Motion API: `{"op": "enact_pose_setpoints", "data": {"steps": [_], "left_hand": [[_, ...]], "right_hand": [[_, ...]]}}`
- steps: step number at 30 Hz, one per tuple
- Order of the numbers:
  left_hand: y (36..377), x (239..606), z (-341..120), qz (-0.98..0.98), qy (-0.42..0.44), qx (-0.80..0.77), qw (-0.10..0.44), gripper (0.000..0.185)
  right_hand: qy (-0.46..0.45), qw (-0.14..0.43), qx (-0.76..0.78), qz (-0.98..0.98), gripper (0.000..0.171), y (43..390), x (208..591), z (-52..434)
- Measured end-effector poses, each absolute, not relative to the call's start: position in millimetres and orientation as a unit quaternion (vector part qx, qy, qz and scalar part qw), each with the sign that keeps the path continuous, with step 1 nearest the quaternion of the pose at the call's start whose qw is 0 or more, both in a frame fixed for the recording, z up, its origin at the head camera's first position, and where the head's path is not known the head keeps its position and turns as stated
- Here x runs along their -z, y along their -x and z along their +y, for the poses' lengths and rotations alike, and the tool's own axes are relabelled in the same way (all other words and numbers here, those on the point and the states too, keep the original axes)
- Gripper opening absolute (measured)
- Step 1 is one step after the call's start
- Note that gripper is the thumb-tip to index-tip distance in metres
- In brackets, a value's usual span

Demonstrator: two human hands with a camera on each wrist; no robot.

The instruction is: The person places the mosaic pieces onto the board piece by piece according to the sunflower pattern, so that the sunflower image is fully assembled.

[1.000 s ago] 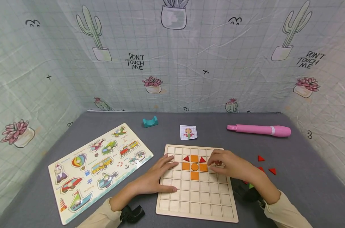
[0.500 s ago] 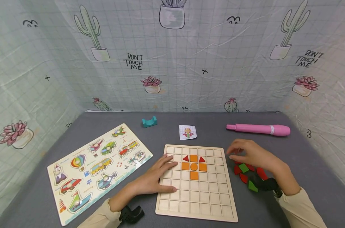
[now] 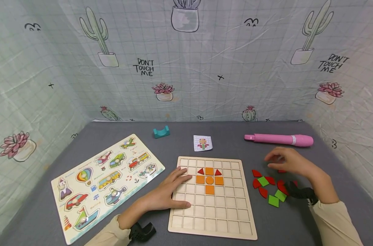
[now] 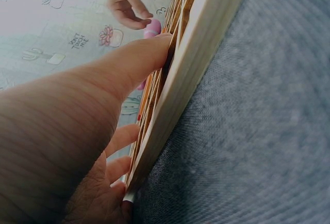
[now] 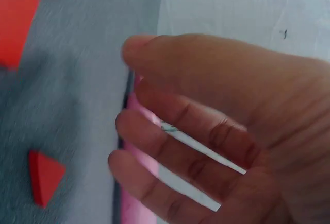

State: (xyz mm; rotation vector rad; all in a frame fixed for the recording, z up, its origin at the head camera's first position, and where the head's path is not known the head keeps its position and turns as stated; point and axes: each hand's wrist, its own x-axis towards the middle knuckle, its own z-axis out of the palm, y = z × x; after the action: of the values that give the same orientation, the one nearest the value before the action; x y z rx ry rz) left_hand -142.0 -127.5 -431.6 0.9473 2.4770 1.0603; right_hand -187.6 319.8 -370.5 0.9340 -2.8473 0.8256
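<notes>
My left hand [image 3: 168, 189] rests on the left edge of the wooden grid board [image 3: 211, 218], fingers and thumb spread over its rim. On the board sit orange squares [image 3: 209, 189] around an orange circle [image 3: 209, 180], with a red triangle [image 3: 218, 172] on each side of the top square. Off the board's right side, my right hand [image 3: 292, 162] hovers above the table, fingers loosely bent and holding nothing. Below it lie loose red pieces [image 3: 263, 192] and green squares [image 3: 273, 201]. In the right wrist view a red triangle [image 5: 45, 177] lies near the fingertips.
A picture puzzle board [image 3: 106, 184] with vehicle pieces lies at the left. Behind the grid board are a small pattern card [image 3: 203, 143] and a teal curved block [image 3: 161, 132]. A pink microphone-shaped stick [image 3: 278, 139] lies at the back right.
My right hand has left the grid board and moved right, over the loose pieces, uncovering several red and green ones. My left hand stays on the board's edge.
</notes>
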Motion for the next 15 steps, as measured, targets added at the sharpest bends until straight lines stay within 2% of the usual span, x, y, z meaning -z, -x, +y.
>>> {"op": "enact_pose_setpoints", "data": {"steps": [15], "left_hand": [[142.5, 431.9, -127.5, 0.861, -0.329, -0.362, 0.138, 0.081]], "right_hand": [[-0.255, -0.109, -0.288, -0.917, 0.021, 191.6, 383.1, 352.3]]}}
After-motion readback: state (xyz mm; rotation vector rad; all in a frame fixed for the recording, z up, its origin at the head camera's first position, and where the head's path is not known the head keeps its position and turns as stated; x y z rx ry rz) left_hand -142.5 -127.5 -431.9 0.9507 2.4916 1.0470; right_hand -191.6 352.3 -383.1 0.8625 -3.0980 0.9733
